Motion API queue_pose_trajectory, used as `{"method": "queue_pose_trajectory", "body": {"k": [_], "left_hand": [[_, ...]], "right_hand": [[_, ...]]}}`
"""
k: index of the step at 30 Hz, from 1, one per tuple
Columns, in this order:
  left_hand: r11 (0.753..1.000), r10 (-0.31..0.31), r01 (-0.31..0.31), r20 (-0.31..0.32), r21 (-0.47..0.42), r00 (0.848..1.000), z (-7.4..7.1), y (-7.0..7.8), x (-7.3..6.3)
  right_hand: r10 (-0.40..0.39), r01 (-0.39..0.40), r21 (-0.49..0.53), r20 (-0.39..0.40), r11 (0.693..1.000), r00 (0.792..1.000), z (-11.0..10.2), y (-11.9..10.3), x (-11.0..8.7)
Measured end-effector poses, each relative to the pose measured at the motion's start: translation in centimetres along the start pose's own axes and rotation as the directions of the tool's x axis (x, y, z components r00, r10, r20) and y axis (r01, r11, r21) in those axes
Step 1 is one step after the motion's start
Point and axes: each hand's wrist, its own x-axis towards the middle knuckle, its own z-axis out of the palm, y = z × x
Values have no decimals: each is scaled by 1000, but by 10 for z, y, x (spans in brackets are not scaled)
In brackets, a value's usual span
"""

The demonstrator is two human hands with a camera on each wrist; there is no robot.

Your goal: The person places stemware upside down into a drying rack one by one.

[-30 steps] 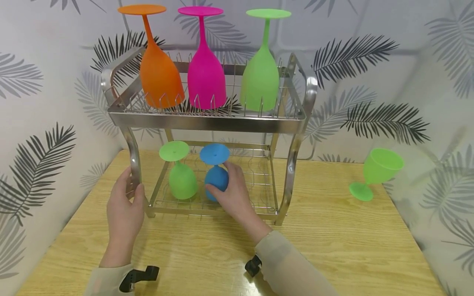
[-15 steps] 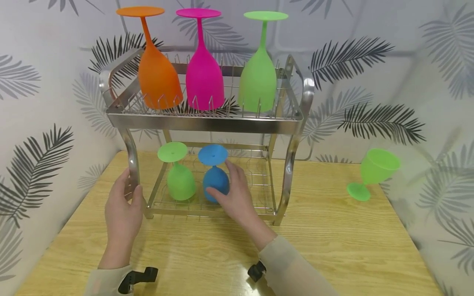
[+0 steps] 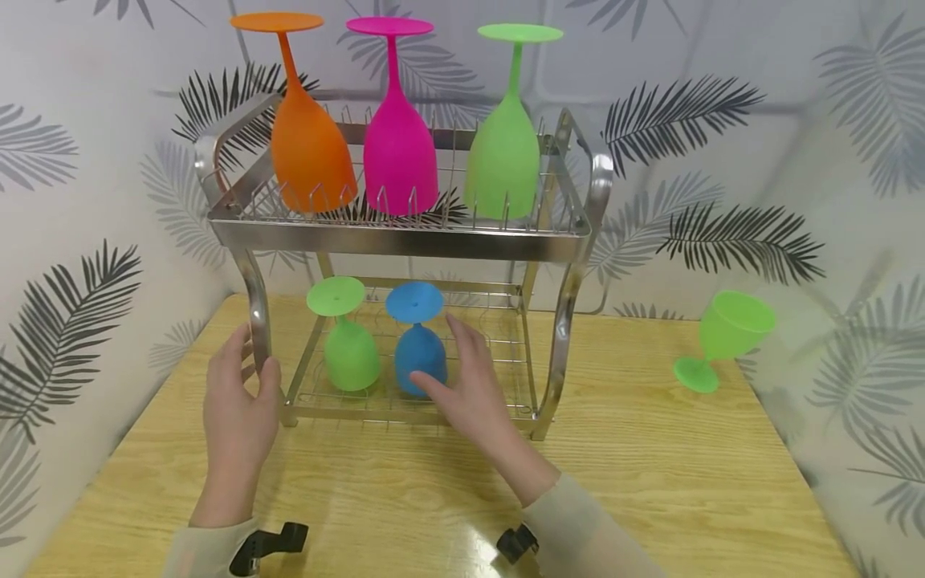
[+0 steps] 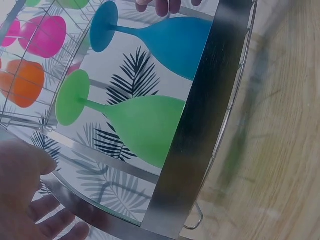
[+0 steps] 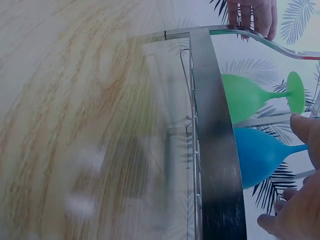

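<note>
An upside-down blue goblet [image 3: 421, 353] stands on the lower shelf of a metal dish rack [image 3: 405, 241]. My right hand [image 3: 473, 393] is beside it, thumb near the front and fingers spread at the right; in the right wrist view a gap shows between the fingers and the bowl. To its left an upside-down green goblet [image 3: 352, 357] stands on the same shelf. My left hand [image 3: 242, 409] holds the rack's front left leg, thumb on the near side and fingers around the outer side, partly hidden behind it.
On the upper shelf stand three upside-down goblets: orange [image 3: 312, 152], pink [image 3: 400, 156] and light green [image 3: 504, 156]. Another green goblet [image 3: 733, 325] stands upright at the right of the wooden table [image 3: 636, 449]. A leaf-patterned wall is close behind.
My right hand has loosened from the blue goblet and drawn slightly back to the right, its fingers spreading. The goblet stays on the lower shelf. My left hand stays at the rack leg.
</note>
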Motion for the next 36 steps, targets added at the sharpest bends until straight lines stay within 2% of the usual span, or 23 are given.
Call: {"method": "queue_pose_trajectory", "body": {"k": [5,11,15,22,31,36], "left_hand": [[995,99,-97,-71,35,993,-1,4,-1],[972,234,-228,-138,59,962,0,16,-3],[959,283,-277,-156,57,946,2,27,-6],[948,318,-317,-96,27,943,8,50,-15],[912,411,-411,-5,13,912,23,74,-26],[907,419,-420,46,5,907,31,82,-32]], "right_hand": [[17,-17,4,14,1000,1000,-11,-3,-8],[-48,48,-5,17,999,999,-23,-5,-18],[-88,88,-26,15,996,996,-30,-6,-26],[-112,114,-68,31,991,993,-46,-6,-43],[-185,185,-140,18,973,983,-68,-8,-61],[-189,186,-169,1,968,982,-80,-8,-72]]}}
